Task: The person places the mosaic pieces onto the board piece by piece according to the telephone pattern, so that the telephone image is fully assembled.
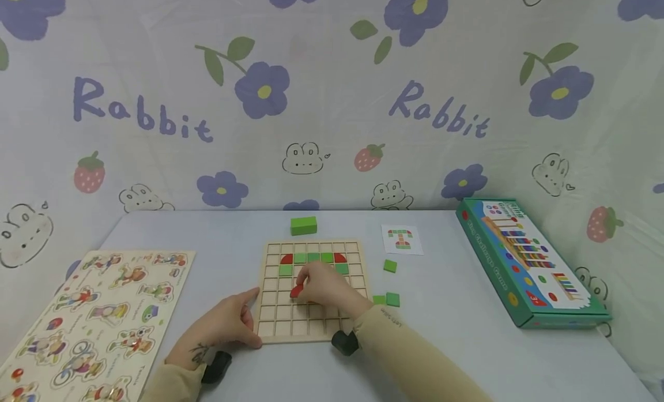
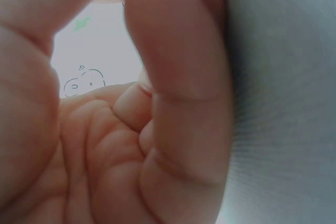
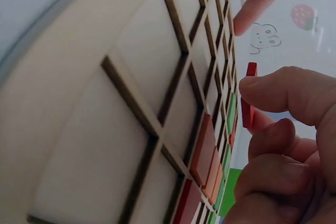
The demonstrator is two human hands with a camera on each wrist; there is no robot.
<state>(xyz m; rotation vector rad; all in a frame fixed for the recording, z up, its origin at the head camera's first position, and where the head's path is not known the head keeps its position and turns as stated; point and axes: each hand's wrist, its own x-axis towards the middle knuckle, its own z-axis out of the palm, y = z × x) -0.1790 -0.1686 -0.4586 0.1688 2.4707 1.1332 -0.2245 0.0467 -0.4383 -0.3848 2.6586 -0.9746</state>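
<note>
In the head view a wooden grid board (image 1: 282, 330) lies on the table, with red and green tiles in its upper cells. My right hand (image 1: 324, 286) is over the middle of the board, pinching a red tile (image 3: 248, 98) between thumb and fingers. That tile is raised off the grid in the right wrist view. Red and orange tiles (image 3: 211, 174) sit in cells that my right hand hides from the head view. My left hand (image 1: 223, 322) touches the board's left edge with its index finger and thumb, the thumb by the near corner.
Loose green tiles (image 1: 392, 299) lie right of the board, below a pattern card (image 1: 415, 244). A green block (image 1: 303, 225) stands behind the board. At far right is a green game box (image 1: 534, 263); a picture puzzle board (image 1: 116, 292) lies at left.
</note>
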